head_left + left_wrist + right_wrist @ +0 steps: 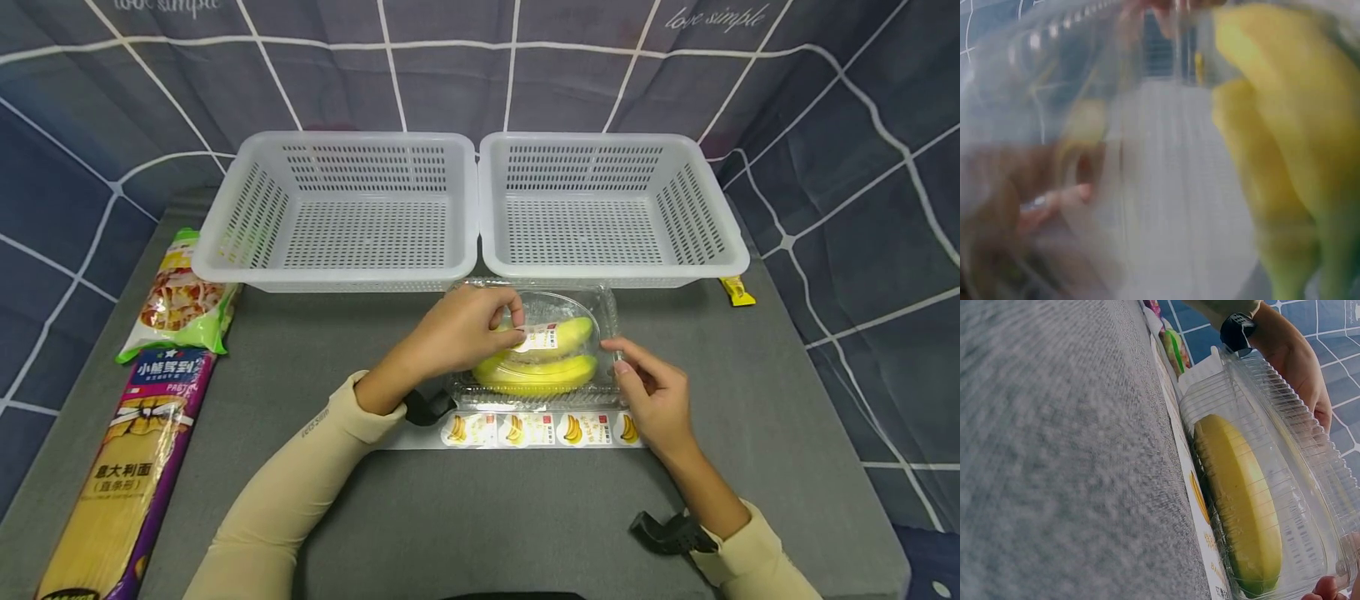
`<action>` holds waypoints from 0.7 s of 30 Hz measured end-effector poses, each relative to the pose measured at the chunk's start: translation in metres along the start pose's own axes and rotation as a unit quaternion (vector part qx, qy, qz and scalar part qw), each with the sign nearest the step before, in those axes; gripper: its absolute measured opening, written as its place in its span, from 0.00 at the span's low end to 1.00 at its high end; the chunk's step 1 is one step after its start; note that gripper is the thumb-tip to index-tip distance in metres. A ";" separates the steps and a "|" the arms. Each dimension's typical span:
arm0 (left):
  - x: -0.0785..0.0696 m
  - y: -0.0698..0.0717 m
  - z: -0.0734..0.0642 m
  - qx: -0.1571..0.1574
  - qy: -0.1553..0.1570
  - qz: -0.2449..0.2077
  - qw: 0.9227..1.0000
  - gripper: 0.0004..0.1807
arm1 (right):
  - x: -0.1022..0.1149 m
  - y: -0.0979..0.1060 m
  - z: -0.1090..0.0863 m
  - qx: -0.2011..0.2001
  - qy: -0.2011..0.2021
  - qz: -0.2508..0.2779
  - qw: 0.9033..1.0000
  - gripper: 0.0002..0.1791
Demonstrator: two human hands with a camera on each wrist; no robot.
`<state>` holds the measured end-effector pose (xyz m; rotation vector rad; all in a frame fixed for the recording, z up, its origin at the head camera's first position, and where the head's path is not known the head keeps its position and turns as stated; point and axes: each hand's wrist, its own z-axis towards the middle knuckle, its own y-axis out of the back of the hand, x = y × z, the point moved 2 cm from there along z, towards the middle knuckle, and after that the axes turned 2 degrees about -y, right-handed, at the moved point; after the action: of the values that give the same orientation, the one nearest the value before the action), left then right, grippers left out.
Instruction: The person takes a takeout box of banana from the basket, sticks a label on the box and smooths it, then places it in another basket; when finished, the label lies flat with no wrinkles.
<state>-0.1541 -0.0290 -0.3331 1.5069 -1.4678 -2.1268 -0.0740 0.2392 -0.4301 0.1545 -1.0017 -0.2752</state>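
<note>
Clear box: we find it at the centre of the head view, its plastic lid (592, 297) lying over yellow bananas (543, 375).
Label: we see a white printed label (545, 337) on top of the lid, above the bananas.
Left hand (471, 332): it reaches in from the lower left, thumb and forefinger pinching the left end of the label.
Right hand (657, 398): it comes from the lower right, forefinger and thumb gripping the box's right edge.
Sticker strip (551, 430): it runs just below the box, and we make out banana pictures on it.
Baskets: two white ones stand side by side across the upper middle, the left basket (360, 275) and the right basket (615, 272).
Packets: at the left edge we have a green food packet (183, 302) above a long pasta packet (129, 475); a small yellow packet (738, 292) pokes out by the right basket's lower right corner.
Left wrist view: blurred, but we recognise bananas at right.
</note>
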 end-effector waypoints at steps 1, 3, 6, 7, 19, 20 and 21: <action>0.000 0.000 0.000 -0.004 0.000 0.004 1.000 0.06 | 0.000 0.000 0.000 0.000 0.001 -0.002 1.000 0.16; -0.001 -0.001 -0.001 -0.010 0.000 0.011 1.000 0.06 | 0.000 0.000 0.000 0.000 0.000 -0.004 1.000 0.16; -0.002 -0.001 -0.001 -0.017 -0.001 0.022 1.000 0.06 | 0.000 0.000 0.000 0.000 0.000 -0.007 1.000 0.16; -0.002 -0.001 -0.001 -0.019 -0.001 0.026 0.999 0.06 | 0.001 0.000 0.000 0.000 0.000 -0.007 1.000 0.16; -0.002 -0.003 -0.001 -0.031 0.005 0.051 0.998 0.11 | 0.002 0.000 0.000 0.001 -0.003 -0.008 1.000 0.16; -0.002 -0.004 -0.001 -0.030 0.005 0.050 0.998 0.10 | 0.001 0.000 0.000 0.000 -0.003 -0.008 1.000 0.16; -0.002 -0.004 -0.002 -0.030 0.005 0.050 0.998 0.09 | 0.001 0.000 -0.001 -0.001 -0.003 -0.006 1.000 0.16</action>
<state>-0.1505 -0.0269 -0.3351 1.3927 -1.4306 -2.0836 -0.0731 0.2386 -0.4299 0.1585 -1.0071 -0.2877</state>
